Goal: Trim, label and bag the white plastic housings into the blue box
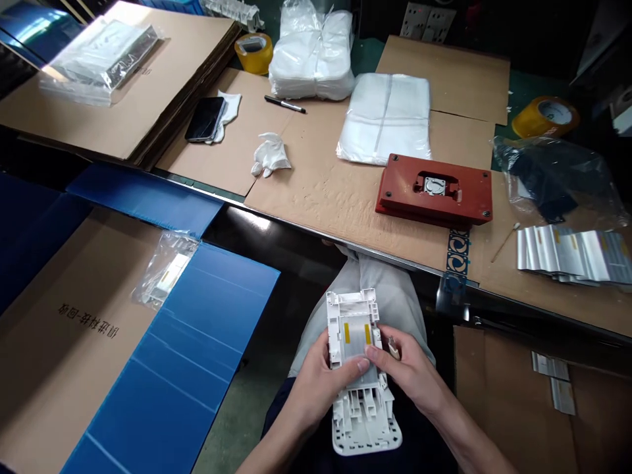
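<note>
Above my lap I hold a white plastic housing (366, 431) with clips and slots along its sides. A silver metal plate (356, 336) with two yellow strips lies in its middle. My left hand (316, 378) grips the left edge, its thumb on the plate. Around the right edge is my right hand (407, 362), with its thumb also pressing the plate, close to the other thumb. A small pale object (394, 347) shows between the right fingers; its kind I cannot make out.
On the bench stands a red fixture (437, 191), with a stack of silver plates (573, 253) to its right. Behind are packs of white bags (388, 118) and tape rolls (546, 117). At left, a blue-flapped carton (197, 349) holds a bagged part (170, 273).
</note>
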The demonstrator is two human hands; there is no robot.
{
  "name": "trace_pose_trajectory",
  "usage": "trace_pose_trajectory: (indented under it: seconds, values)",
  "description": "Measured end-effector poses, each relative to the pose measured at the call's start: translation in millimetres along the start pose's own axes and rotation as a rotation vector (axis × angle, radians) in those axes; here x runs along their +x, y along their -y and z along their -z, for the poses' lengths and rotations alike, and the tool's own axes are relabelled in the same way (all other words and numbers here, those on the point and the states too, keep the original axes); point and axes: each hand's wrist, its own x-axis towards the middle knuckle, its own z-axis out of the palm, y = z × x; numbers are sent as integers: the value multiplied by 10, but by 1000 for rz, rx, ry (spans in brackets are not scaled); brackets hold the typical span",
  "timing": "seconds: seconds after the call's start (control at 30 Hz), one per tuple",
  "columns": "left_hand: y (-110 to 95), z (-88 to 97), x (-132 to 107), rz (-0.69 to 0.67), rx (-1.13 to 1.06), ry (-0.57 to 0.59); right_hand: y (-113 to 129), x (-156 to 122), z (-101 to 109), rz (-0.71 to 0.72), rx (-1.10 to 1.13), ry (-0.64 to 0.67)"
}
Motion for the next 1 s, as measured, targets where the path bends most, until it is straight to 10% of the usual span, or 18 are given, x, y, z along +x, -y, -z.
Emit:
trace_pose_trajectory:
  seconds: [0.43, 1.0]
  values:
    - [-138, 215, 5, -300, 327, -30, 142, 7, -65, 197, -361, -59]
    - [-123, 128, 15, -178, 119, -77, 279, -24, -60, 203, -437, -36]
